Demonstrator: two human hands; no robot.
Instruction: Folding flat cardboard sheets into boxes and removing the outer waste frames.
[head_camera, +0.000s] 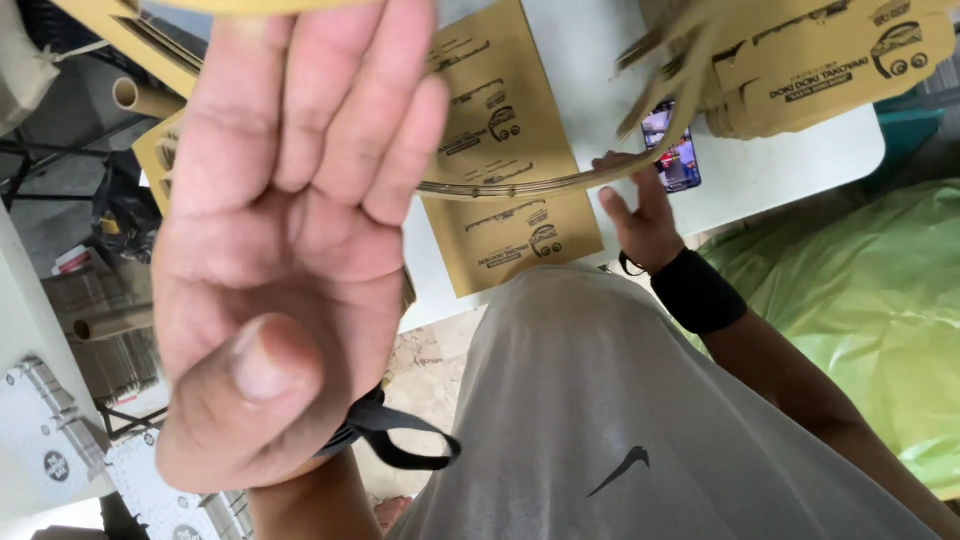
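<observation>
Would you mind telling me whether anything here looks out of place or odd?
Yes: the left hand is raised open right at the camera, blocking much of the view. The right hand grips a flat cardboard sheet that bows in a curve. A phone lies on the white table among the brown cartons.

Bright, even daylight; motion blur at top right.

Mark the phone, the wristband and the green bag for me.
phone (678, 148), head view, on its lit screen.
wristband (698, 291), head view, middle of the black band.
green bag (870, 300), head view, on its crinkled top.
</observation>
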